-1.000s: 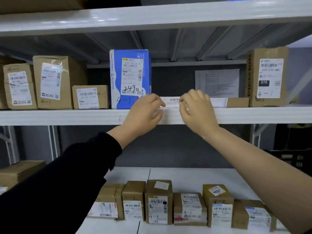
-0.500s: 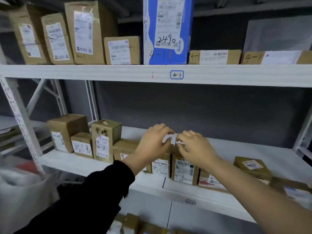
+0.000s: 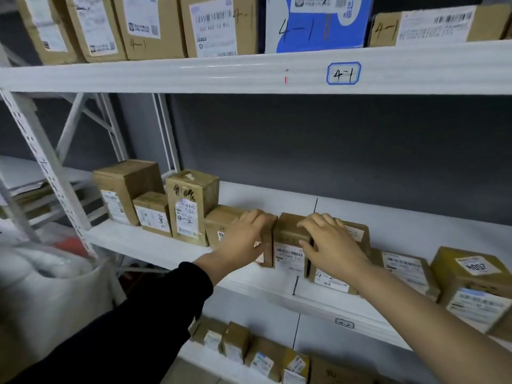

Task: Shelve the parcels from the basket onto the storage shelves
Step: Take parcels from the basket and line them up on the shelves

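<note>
Left hand (image 3: 246, 236), at the end of a black sleeve, lies over the top of a cardboard parcel (image 3: 221, 224) on the middle shelf (image 3: 155, 248). Its fingers are loosely bent and the thumb hangs down the front face. Right hand (image 3: 331, 243) rests with spread fingers across the labelled parcel (image 3: 289, 256) next door and a third parcel (image 3: 357, 231) beside it. Neither hand visibly clamps anything. The three boxes stand touching in a row. Above, the upper shelf (image 3: 194, 76) carries a 4-1 tag (image 3: 343, 73).
</note>
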